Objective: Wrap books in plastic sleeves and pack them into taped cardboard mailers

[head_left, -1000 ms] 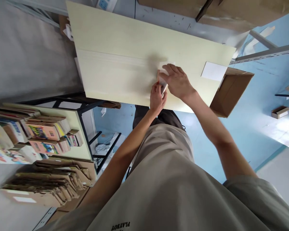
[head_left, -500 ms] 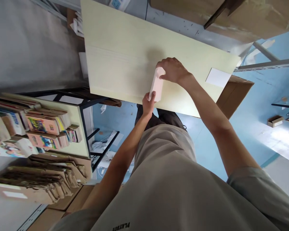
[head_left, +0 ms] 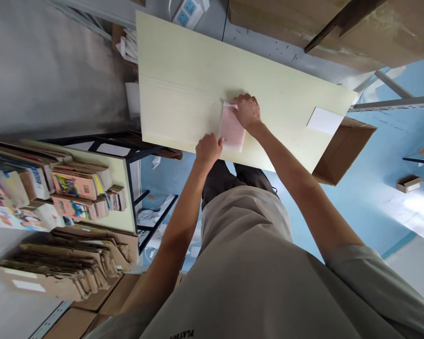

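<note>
A flat, pale pink packet [head_left: 232, 129] with whitish ends lies on the cream tabletop [head_left: 183, 103], close to its near edge. Its surface looks like thin translucent wrapping, though the contents cannot be made out. At the packet's far right corner is my right hand [head_left: 247, 112], its fingers curled and its thumb on the packet. My left hand [head_left: 209, 148] is closed at the near left edge, thumb tip against the packet; its fingertips are hidden beneath the hand. A white card or sheet [head_left: 325, 120] lies farther right on the tabletop.
Big cardboard boxes [head_left: 279, 28] and a white power strip [head_left: 190, 13] are beyond the table. An open brown carton [head_left: 344, 150] stands by its right end. On the left, a shelf holds rows of books [head_left: 74, 183], with folded cardboard [head_left: 63, 263] below.
The pink packet has gone from being held tilted above the tabletop to lying flat on it. Both hands came down with it, and my left hand shifted left to its edge.
</note>
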Tool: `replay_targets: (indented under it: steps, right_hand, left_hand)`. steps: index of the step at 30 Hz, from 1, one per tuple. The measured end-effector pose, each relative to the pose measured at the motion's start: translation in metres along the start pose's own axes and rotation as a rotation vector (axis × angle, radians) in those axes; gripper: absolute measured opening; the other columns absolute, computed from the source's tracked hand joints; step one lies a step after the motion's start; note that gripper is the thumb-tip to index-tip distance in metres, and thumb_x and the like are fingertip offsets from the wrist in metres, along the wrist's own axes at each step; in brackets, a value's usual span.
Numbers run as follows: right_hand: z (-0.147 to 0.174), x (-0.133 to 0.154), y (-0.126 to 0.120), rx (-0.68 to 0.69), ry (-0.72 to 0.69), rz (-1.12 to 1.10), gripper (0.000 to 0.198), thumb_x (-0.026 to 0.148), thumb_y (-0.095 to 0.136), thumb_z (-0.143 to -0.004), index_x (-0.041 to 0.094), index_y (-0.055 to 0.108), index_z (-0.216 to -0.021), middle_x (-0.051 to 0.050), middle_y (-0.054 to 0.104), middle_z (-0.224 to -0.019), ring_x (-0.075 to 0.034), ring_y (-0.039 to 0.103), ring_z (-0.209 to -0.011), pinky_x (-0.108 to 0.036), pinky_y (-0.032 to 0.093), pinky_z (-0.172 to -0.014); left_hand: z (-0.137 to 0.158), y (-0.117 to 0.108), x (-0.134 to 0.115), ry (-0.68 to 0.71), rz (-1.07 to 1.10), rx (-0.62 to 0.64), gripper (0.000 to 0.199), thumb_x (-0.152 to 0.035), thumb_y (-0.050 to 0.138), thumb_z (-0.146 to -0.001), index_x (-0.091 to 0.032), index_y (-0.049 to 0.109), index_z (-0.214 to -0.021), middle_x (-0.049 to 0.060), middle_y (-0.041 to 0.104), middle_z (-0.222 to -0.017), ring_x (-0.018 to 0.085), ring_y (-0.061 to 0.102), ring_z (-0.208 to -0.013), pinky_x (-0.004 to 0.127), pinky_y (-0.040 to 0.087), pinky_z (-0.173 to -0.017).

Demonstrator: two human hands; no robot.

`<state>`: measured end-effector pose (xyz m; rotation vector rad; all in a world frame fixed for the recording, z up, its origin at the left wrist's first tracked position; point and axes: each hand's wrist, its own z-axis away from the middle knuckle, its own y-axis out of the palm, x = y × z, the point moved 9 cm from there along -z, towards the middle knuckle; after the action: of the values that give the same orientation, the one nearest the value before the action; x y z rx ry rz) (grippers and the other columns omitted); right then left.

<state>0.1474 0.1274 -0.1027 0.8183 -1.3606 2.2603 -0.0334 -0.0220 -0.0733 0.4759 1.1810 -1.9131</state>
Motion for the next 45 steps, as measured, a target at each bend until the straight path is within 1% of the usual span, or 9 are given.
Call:
replay_targets:
  steps: [5, 12, 17, 21, 28, 32, 35, 39, 45]
  right_hand:
    - [0.015, 0.014, -0.009, -0.005, 0.055, 0.050, 0.009, 0.032, 0.074, -0.115, 0.024, 0.077, -0.110, -0.015, 0.085, -0.134, -0.037, 0.067, -0.149, -0.067, 0.050, -0.139]
    - [0.078, 0.053, -0.047, -0.109, 0.126, 0.019, 0.031, 0.005, 0.066, -0.113, 0.014, 0.073, -0.142, -0.021, 0.076, -0.159, -0.035, 0.061, -0.159, -0.057, 0.050, -0.137]
    - [0.147, 0.077, -0.103, -0.340, 0.115, -0.073, 0.022, 0.020, 0.069, -0.109, 0.026, 0.079, -0.127, -0.020, 0.083, -0.146, -0.042, 0.075, -0.142, -0.067, 0.064, -0.124]
    - [0.173, 0.093, -0.168, -0.556, 0.076, -0.141, 0.022, 0.035, 0.066, -0.109, 0.034, 0.082, -0.125, -0.017, 0.085, -0.138, -0.047, 0.077, -0.136, -0.077, 0.065, -0.121]
    - [0.110, 0.194, -0.302, -0.747, -0.214, -0.005, 0.035, 0.048, 0.059, -0.121, 0.027, 0.077, -0.143, -0.016, 0.081, -0.146, -0.041, 0.073, -0.142, -0.064, 0.059, -0.130]
    - [0.046, 0.260, -0.345, -0.688, -0.293, 0.104, 0.038, 0.033, 0.049, -0.126, 0.020, 0.073, -0.152, -0.015, 0.077, -0.157, -0.032, 0.067, -0.147, -0.054, 0.053, -0.134]
    - [0.003, 0.283, -0.353, -0.587, -0.200, 0.193, 0.038, 0.018, 0.057, -0.122, 0.014, 0.070, -0.158, -0.016, 0.072, -0.163, -0.028, 0.063, -0.147, -0.048, 0.048, -0.134]
    - [-0.035, 0.280, -0.345, -0.468, -0.071, 0.261, 0.042, 0.017, 0.061, -0.123, 0.012, 0.064, -0.165, -0.016, 0.068, -0.168, -0.025, 0.058, -0.149, -0.048, 0.044, -0.136]
    - [-0.032, 0.261, -0.320, -0.543, -0.173, 0.187, 0.047, 0.020, 0.047, -0.124, 0.016, 0.059, -0.170, -0.014, 0.065, -0.172, -0.029, 0.054, -0.154, -0.054, 0.043, -0.142]
  left_hand:
    - [-0.041, -0.013, -0.038, 0.191, -0.037, 0.039, 0.028, -0.029, 0.090, -0.100, -0.026, 0.069, -0.118, 0.019, 0.065, -0.145, 0.045, 0.058, -0.153, 0.068, 0.046, -0.140]
    - [-0.032, -0.022, -0.064, 0.238, -0.176, 0.189, 0.022, -0.022, 0.083, -0.107, -0.024, 0.070, -0.125, 0.016, 0.067, -0.140, 0.039, 0.056, -0.149, 0.069, 0.044, -0.142]
    - [-0.005, -0.054, -0.110, 0.334, -0.193, 0.194, 0.034, -0.011, 0.074, -0.097, -0.026, 0.076, -0.127, 0.016, 0.079, -0.142, 0.038, 0.071, -0.146, 0.064, 0.056, -0.136]
    - [-0.006, -0.085, -0.168, 0.440, -0.147, 0.160, 0.033, -0.017, 0.066, -0.103, -0.032, 0.081, -0.128, 0.013, 0.083, -0.143, 0.037, 0.077, -0.141, 0.060, 0.065, -0.128]
    - [-0.037, -0.166, -0.336, 0.828, 0.079, -0.116, 0.033, -0.020, 0.062, -0.109, -0.031, 0.078, -0.135, 0.010, 0.083, -0.143, 0.031, 0.080, -0.133, 0.055, 0.068, -0.120]
    - [-0.046, -0.207, -0.381, 0.877, 0.144, -0.257, 0.044, -0.017, 0.063, -0.108, -0.027, 0.071, -0.151, 0.012, 0.080, -0.150, 0.028, 0.077, -0.142, 0.043, 0.069, -0.117]
    - [-0.047, -0.226, -0.374, 0.881, 0.144, -0.299, 0.044, -0.017, 0.064, -0.109, -0.026, 0.072, -0.151, 0.012, 0.080, -0.149, 0.026, 0.079, -0.137, 0.038, 0.070, -0.112]
    - [-0.053, -0.228, -0.320, 0.780, 0.104, -0.284, 0.035, -0.018, 0.063, -0.111, -0.025, 0.076, -0.142, 0.011, 0.084, -0.143, 0.024, 0.083, -0.127, 0.036, 0.071, -0.108]
    - [-0.057, -0.161, -0.190, 0.452, -0.128, -0.047, 0.031, -0.015, 0.065, -0.108, -0.023, 0.080, -0.134, 0.012, 0.087, -0.138, 0.028, 0.084, -0.129, 0.044, 0.070, -0.115]
